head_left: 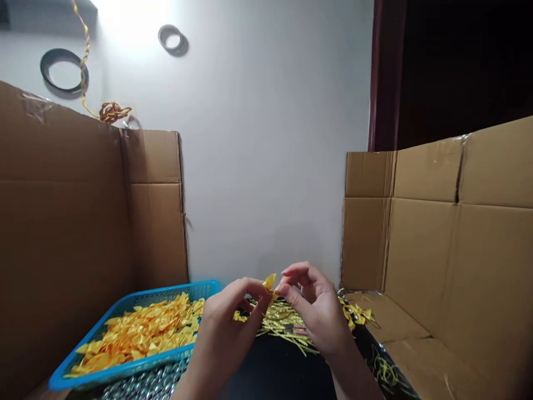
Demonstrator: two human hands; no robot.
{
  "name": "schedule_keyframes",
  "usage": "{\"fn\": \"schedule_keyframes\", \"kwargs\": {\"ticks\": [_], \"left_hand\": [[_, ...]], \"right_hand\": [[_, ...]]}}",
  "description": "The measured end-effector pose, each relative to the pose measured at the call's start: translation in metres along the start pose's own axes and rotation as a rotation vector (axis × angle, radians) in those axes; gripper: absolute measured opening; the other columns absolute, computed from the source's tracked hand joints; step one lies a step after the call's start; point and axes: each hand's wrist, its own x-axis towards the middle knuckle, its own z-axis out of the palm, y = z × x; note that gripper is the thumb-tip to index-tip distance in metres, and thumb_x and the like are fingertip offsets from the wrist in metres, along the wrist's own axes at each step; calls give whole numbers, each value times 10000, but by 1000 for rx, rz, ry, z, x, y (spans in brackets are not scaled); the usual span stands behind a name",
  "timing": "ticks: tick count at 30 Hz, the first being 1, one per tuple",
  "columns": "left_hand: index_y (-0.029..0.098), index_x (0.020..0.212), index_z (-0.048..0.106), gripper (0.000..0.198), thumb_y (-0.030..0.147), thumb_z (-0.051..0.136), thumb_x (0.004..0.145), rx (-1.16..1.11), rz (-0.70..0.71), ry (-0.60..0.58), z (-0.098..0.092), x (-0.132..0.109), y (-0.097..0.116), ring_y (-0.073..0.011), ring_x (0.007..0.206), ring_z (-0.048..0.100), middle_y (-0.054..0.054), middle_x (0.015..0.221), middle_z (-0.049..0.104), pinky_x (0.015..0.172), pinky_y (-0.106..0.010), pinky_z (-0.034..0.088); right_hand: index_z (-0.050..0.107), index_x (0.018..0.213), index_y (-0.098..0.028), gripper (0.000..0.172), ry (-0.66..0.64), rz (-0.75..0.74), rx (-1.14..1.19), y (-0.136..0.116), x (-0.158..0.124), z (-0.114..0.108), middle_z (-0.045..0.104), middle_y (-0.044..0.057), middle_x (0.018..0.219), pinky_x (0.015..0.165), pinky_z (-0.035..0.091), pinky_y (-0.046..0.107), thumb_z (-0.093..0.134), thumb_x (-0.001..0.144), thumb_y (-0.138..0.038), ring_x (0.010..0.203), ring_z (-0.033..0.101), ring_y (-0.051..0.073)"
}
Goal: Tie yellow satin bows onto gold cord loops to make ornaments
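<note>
A small yellow ribbon piece (270,282) stands up between my two hands, low in the centre. My left hand (235,322) pinches it from the left between thumb and forefinger. From the right, my right hand (312,308) has its thumb and forefinger closed at the piece's edge; what exactly lies between those fingertips is too small to tell. Beneath both hands lie many thin gold-green strips (287,319). More yellow ribbon pieces (154,328) fill a blue plastic basket to the left of my left hand.
The blue basket (120,366) sits at the left, with shiny silvery pieces (145,384) in front of it. Cardboard walls (62,222) rise on both sides. Yellow pieces (356,314) and loose threads (385,369) lie at the right. A twisted cord (86,50) hangs at upper left.
</note>
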Motion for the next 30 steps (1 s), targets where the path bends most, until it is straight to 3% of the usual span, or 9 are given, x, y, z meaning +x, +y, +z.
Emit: {"fn": "schedule_keyframes", "kwargs": {"ticks": [4, 8, 15, 19, 26, 30], "left_hand": [[209, 751, 619, 119, 179, 600, 864, 17, -33, -14, 0, -2, 2, -94, 536, 617, 40, 669, 680, 517, -181, 509], [204, 748, 622, 124, 170, 595, 864, 8, -42, -37, 4, -2, 2, -94, 546, 615, 39, 673, 679, 535, -191, 515], [216, 778, 630, 86, 190, 609, 857, 85, -50, -15, 7, -6, -3, -112, 563, 635, 44, 691, 681, 546, -220, 503], [228, 794, 632, 77, 187, 618, 858, 131, -28, -17, 8, -6, -8, -117, 582, 642, 49, 701, 679, 549, -222, 482], [218, 801, 636, 71, 214, 609, 866, 148, -66, -57, 12, -4, -14, -131, 612, 643, 33, 708, 670, 538, -222, 485], [216, 793, 639, 79, 200, 603, 861, 116, -74, -41, 13, -3, -15, -116, 594, 629, 39, 692, 666, 537, -211, 489]], "right_hand": [[614, 868, -226, 192, -119, 128, 120, -8, -4, -6, 598, -19, 759, 691, 496, 255, 721, 758, -342, 720, 581, 123], [611, 824, -226, 144, -136, 132, 89, -15, -6, -9, 610, -5, 774, 631, 505, 255, 696, 748, -314, 704, 578, 127], [682, 871, -227, 168, -300, 145, -120, -12, -6, -13, 681, -14, 786, 783, 535, 333, 668, 725, -147, 797, 636, 156], [712, 864, -207, 152, -178, 164, -312, -8, -5, -12, 706, 2, 783, 747, 558, 333, 645, 754, -127, 771, 666, 160], [647, 1005, -252, 199, -76, 4, -294, 0, -2, -5, 645, -12, 891, 673, 593, 280, 595, 847, -144, 784, 689, 143], [622, 1067, -277, 257, -51, -123, -342, 0, -2, -3, 625, -11, 920, 754, 595, 298, 537, 884, -118, 822, 674, 134]]}}
